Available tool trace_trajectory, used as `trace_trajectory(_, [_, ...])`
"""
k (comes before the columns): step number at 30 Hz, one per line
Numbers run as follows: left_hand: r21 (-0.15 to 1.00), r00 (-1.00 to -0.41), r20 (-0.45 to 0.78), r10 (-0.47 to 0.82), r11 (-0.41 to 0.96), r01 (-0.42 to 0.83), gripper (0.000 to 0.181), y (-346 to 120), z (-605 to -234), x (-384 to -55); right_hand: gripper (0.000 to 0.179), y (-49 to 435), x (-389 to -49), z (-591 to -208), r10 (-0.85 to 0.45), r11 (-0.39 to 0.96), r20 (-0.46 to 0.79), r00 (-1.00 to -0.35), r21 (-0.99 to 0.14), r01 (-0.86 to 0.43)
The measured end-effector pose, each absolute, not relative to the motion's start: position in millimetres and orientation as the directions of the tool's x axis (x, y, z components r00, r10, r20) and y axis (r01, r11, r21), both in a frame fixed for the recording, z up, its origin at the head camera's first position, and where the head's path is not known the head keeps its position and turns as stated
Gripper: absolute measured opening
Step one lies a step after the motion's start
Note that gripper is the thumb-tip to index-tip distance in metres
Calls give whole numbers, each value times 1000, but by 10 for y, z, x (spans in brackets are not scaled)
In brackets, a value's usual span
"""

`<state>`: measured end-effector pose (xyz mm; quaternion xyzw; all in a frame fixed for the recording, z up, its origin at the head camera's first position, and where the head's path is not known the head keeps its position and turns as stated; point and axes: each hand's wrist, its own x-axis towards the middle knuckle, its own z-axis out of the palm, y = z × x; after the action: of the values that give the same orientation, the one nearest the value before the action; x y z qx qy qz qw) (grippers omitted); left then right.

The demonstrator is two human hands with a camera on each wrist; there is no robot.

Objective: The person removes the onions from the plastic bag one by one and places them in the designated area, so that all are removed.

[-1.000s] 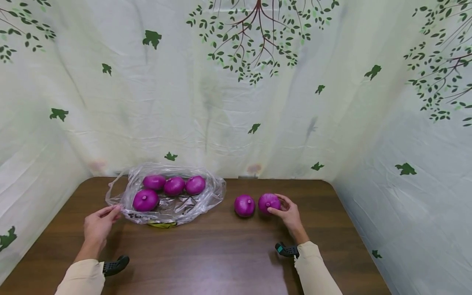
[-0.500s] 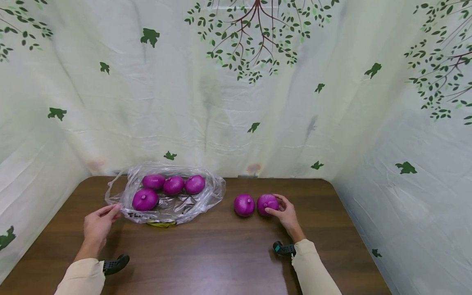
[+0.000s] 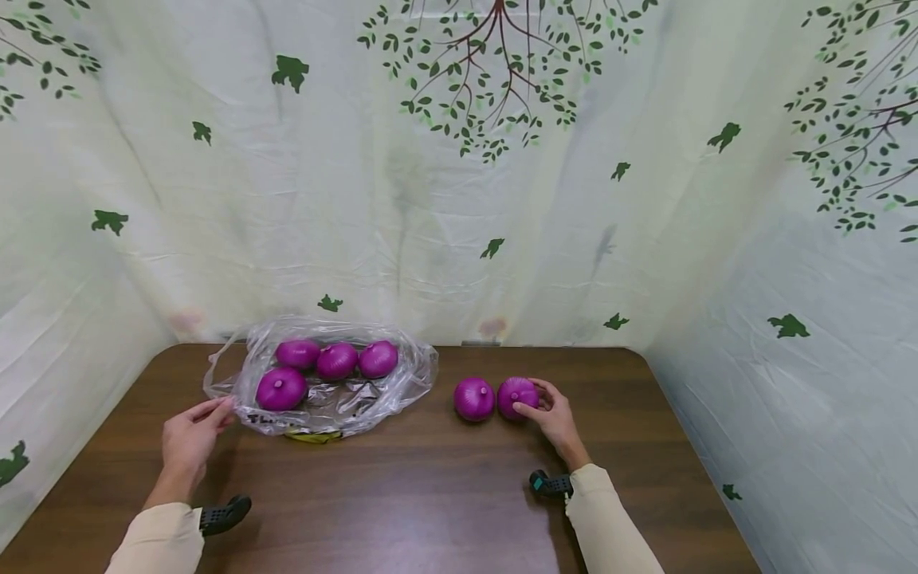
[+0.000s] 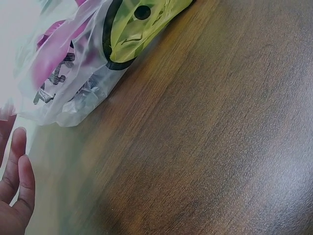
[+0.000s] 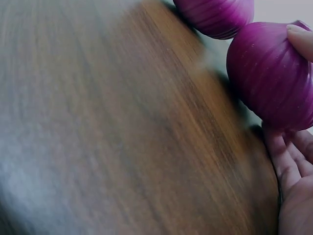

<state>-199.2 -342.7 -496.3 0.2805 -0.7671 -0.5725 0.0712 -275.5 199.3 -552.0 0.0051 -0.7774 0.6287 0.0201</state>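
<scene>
My left hand (image 3: 190, 442) pinches the near left edge of a clear plastic bag (image 3: 387, 405), which lies open at the back left of the table. Several purple onions sit in it, one onion (image 3: 281, 389) nearest my fingers. In the left wrist view the bag (image 4: 73, 110) shows black print and a yellow patch. On the right, my right hand (image 3: 561, 418) grips another onion (image 3: 516, 396), thumb at its front and fingers around its right side. Just left of that stands one more onion (image 3: 473, 399). The right wrist view shows the held onion (image 5: 269, 73) beside its neighbour (image 5: 215, 14).
A brown wooden table (image 3: 402, 510) lies under everything. Pale curtains (image 3: 430, 199) printed with leaves and branches hang behind the table and at both sides. Each wrist wears a black device (image 3: 225, 516) over a cream sleeve.
My right hand has shifted slightly left with the onion, closer to the neighbouring onion. The left hand keeps its place at the bag's edge.
</scene>
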Motion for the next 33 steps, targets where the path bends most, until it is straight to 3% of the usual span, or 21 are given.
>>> trace_trajectory(24, [926,-845,-193,-499,193,-325,57,-3437,-4967,-1990,55,2034,-2785,-5504,-35,213,16,-999,-977,-23])
trace_trajectory(33, [920,-842,-202,-501,197,-338,60,-3435,-4957,-1973,63,2026,-2768,-5521,-8,231,12,-1000,-973,-13])
